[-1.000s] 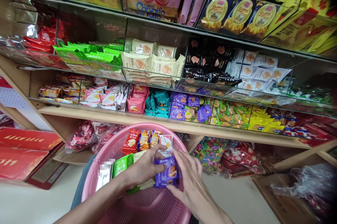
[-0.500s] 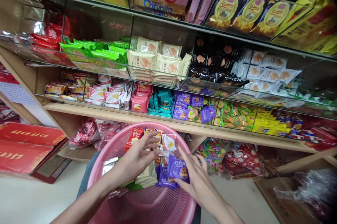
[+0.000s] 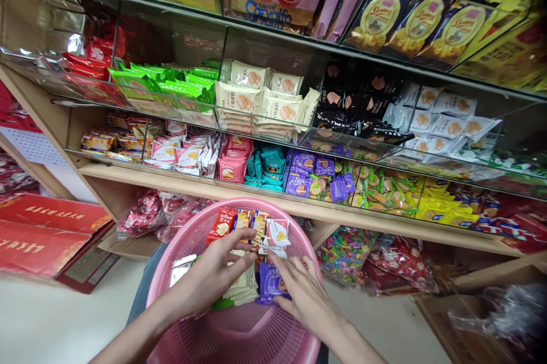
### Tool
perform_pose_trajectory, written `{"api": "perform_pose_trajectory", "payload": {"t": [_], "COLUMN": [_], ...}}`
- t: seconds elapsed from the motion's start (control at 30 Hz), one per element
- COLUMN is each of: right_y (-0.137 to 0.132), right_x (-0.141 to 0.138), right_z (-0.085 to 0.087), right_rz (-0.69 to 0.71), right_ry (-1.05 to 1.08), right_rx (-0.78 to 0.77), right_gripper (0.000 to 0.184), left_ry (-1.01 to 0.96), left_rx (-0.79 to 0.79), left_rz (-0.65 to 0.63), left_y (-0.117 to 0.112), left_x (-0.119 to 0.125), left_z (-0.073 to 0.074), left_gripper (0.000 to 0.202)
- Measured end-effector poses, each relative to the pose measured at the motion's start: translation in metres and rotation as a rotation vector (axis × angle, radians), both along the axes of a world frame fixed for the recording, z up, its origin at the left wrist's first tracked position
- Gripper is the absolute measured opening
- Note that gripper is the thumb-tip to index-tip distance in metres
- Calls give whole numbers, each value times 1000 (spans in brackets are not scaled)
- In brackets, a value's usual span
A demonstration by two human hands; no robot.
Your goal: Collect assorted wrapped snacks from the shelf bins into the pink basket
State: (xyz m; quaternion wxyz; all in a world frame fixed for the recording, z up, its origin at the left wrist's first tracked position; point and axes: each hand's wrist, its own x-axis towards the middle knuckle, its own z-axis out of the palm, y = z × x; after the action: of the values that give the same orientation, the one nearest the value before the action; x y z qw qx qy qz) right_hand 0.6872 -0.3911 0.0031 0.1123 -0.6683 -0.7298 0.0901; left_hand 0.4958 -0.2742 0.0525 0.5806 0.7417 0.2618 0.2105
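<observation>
A round pink plastic basket sits low in front of me with snack packets lined along its far side. My left hand lies over cream packets, fingers curled against them. My right hand presses on purple cookie packets beside them, fingers closed on the top one. Behind both hands stand a red packet, orange-blue packets and a white packet.
Glass-fronted shelves ahead hold green, cream, black, white, red, teal, purple and yellow snack packets. Large boxes fill the top shelf. Bagged sweets lie under the wooden shelf. Red cartons are on the left, a cardboard box on the right.
My right hand brought the purple packets down from mid-basket and set them against the row at the far side. My left hand slid forward onto the cream packets.
</observation>
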Motion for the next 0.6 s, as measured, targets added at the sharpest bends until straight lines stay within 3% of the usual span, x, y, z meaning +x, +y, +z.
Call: {"api": "perform_pose_trajectory", "payload": {"t": [0.43,0.6], "right_y": [3,1], "right_x": [-3,-5], "right_z": [-7,-1], "right_rz": [-9,-15], "right_ry": [-34,10], "right_rx": [16,20], "right_gripper": [88,86], "left_ry": [79,109], "left_rx": [20,31], "left_rz": [-1,4], "left_y": [-2,-6], "left_x": [-2,-3], "left_z": [7,1], "left_gripper": [44,45]}}
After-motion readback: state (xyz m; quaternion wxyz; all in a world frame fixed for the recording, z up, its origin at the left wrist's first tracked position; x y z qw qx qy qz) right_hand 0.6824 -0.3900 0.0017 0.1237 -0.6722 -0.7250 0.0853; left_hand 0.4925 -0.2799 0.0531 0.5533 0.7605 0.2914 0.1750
